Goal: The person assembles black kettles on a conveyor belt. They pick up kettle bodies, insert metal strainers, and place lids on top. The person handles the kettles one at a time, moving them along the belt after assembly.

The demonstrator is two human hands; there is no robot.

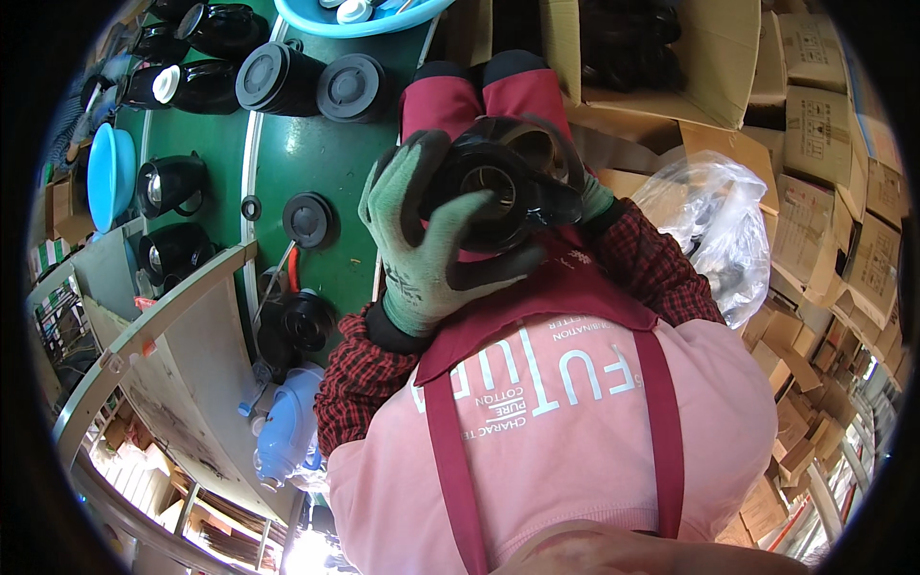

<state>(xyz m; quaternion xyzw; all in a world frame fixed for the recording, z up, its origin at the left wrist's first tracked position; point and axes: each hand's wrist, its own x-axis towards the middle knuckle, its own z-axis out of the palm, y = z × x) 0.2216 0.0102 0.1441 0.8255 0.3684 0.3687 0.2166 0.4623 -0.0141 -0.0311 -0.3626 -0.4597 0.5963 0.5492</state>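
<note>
In front of my lap is a glossy black jug (477, 163), its round metal-lined opening turned up toward me and a curved black part looping at its right. My left hand (422, 235), in a grey-green glove, has its thumb and fingers wrapped round the jug's left side. My right hand (596, 196), gloved too, is at the jug's right side; most of its fingers are hidden behind it. Left of the jug, a round black lid (308, 220) lies on the green worktop (316, 158), with a red-handled screwdriver (293, 268) and a small black ring (251, 207) close by.
Several black jugs (175, 182) and stacked round black lids (353, 88) stand on the worktop. A blue basin (383, 21) with white parts sits at the far edge. To the right are an open cardboard box (714, 57), a clear plastic bag (714, 225) and stacked cartons (815, 125).
</note>
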